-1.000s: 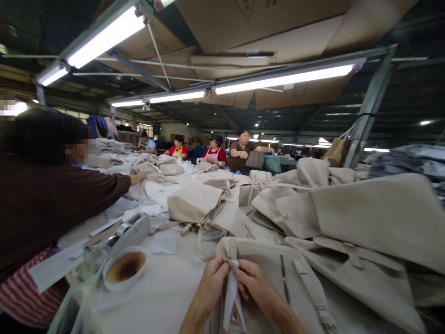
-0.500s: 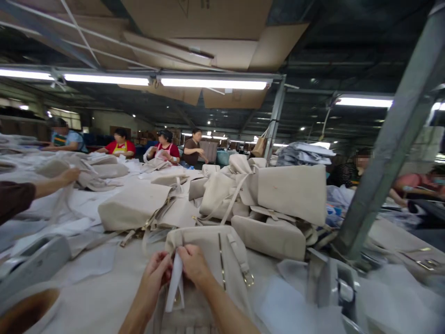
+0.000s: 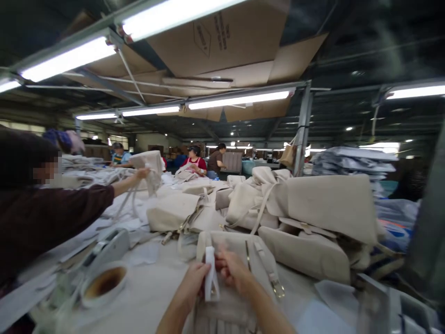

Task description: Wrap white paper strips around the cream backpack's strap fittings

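A beige bag (image 3: 236, 246) lies in front of me, with a gold zipper and a buckled strap on its right side. My left hand (image 3: 196, 278) pinches a white paper strip (image 3: 211, 273) that hangs over the bag's left strap. Just right of the strip is my right hand (image 3: 231, 269), its fingers bent and blurred by motion; whether it holds anything cannot be made out.
Beige bags (image 3: 327, 204) are piled behind and to the right. A cup of brown liquid (image 3: 106, 283) and a grey tape dispenser (image 3: 111, 250) stand at left. A person's arm (image 3: 121, 185) reaches in from the left, lifting a bag. A metal post rises at right.
The view has swung left, bringing the neighbouring person's head and the cup into sight. My right hand has moved slightly off the strip. The neighbour's hand has raised a beige bag.
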A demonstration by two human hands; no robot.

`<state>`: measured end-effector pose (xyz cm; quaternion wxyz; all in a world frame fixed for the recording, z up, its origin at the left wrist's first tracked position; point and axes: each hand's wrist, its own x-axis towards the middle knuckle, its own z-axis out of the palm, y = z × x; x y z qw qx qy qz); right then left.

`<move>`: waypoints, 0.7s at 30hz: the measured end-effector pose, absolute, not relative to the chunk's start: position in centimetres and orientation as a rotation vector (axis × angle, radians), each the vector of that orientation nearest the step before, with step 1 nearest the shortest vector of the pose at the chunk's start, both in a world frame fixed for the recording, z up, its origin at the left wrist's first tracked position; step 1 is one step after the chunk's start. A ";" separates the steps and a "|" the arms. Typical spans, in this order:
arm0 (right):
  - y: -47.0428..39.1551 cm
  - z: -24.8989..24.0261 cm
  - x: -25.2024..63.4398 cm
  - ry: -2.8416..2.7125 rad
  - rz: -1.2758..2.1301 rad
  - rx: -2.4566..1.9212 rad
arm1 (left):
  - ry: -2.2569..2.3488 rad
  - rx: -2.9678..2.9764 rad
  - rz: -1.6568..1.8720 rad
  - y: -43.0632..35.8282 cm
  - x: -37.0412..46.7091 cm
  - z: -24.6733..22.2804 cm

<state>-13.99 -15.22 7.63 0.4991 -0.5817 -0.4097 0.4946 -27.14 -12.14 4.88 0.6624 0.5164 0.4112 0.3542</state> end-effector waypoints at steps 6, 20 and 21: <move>-18.8 7.0 -13.3 -1.219 1.134 -1.447 | 0.876 1.069 0.799 -13.2 -27.1 5.3; -18.4 3.9 -17.2 -1.062 0.723 -1.538 | 0.816 1.008 0.919 -12.7 -26.5 3.4; -18.3 3.5 -17.6 -1.062 0.616 -1.555 | 0.832 1.020 0.957 -12.7 -26.3 3.2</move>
